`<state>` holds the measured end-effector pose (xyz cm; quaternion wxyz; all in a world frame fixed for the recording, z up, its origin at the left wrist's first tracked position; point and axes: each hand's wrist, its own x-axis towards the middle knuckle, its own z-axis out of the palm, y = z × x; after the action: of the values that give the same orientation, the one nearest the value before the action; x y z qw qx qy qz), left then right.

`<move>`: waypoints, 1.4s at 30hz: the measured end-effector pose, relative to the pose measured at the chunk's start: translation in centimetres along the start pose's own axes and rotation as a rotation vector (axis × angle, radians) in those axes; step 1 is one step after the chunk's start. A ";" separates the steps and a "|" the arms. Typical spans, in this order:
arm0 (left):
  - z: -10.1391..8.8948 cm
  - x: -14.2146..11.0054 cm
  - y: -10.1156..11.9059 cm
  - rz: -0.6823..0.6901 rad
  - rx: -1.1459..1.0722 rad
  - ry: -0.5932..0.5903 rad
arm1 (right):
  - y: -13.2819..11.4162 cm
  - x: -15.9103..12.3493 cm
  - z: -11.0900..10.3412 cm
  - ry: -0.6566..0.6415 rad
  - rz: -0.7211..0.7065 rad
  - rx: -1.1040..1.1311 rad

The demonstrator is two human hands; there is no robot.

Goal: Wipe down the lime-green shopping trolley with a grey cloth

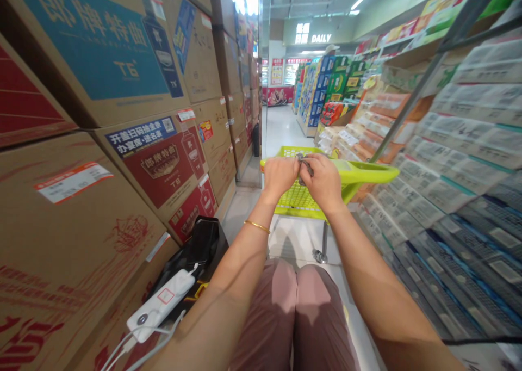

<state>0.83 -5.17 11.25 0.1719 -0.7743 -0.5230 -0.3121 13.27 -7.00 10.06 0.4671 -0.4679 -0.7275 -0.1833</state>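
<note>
A yellow-green shopping cart [299, 199] stands in front of my knees. Over its near top edge, my left hand [280, 175] is closed in a fist, with a gold bangle [256, 227] on that forearm. Right beside it, my right hand [322, 179] has its fingers bent and pressed together. Between the two hands shows a small crumpled grey thing, which looks like a cloth [302, 180]; fingers cover most of it. Both hands appear to grip it.
Stacked cardboard cartons [167, 167] rise along the left. A white power strip with cables [161, 305] lies on a black bag [206, 240] by my left forearm. Packs of paper goods [444, 169] fill the right side. A pale floor aisle [281, 121] leads to further displays.
</note>
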 end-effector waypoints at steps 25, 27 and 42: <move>0.5 0.2 -0.5 0.032 0.019 0.045 | -1.6 -0.4 0.9 0.111 0.083 -0.093; 0.5 0.2 -0.6 0.032 0.005 0.054 | -0.5 -0.6 0.2 0.084 0.084 -0.077; 0.4 0.3 0.2 -0.045 -0.001 0.049 | 0.9 -0.6 -1.2 0.167 0.196 -0.149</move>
<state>1.25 -4.75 11.17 0.1775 -0.7545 -0.5357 -0.3351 14.67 -7.70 9.95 0.5058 -0.5533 -0.6211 -0.2287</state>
